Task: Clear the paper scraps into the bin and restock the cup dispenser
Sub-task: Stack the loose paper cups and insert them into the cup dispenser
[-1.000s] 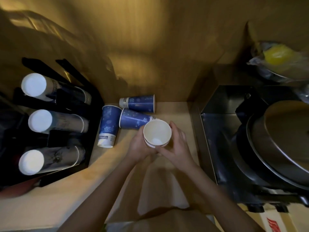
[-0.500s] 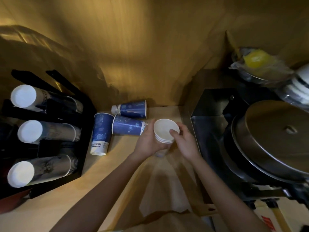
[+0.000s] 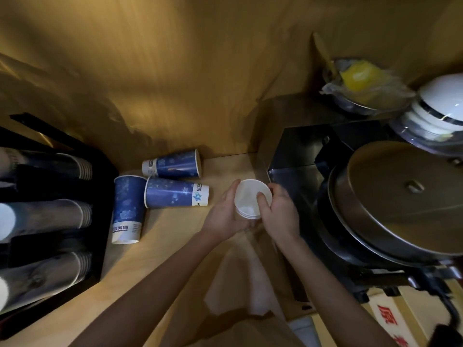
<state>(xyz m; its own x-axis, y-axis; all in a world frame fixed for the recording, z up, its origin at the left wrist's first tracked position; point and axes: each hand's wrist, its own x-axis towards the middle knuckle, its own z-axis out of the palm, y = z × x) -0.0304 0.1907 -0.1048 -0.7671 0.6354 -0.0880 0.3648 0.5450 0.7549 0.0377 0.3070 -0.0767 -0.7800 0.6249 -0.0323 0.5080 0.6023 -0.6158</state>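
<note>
A small stack of white paper cups (image 3: 250,199) is held upright above the wooden counter (image 3: 175,246). My left hand (image 3: 225,216) cups its left side and bottom. My right hand (image 3: 278,214) grips its right side, thumb over the rim. Three blue paper cups lie on their sides to the left: one (image 3: 172,164) near the wall, one (image 3: 175,193) below it, one (image 3: 127,209) pointing toward me. The black cup dispenser (image 3: 50,221) at the far left holds three horizontal rows of stacked cups.
A metal appliance with a large round lid (image 3: 400,199) stands close on the right. Behind it sit a bowl with a plastic-wrapped yellow item (image 3: 363,78) and stacked white bowls (image 3: 438,106). A brown paper bag (image 3: 250,284) hangs below my hands. The wooden wall is behind.
The view has shifted left and down, so the dispenser sits further left in frame. Both hands still hold the white cup stack; my right thumb now hooks over its rim.
</note>
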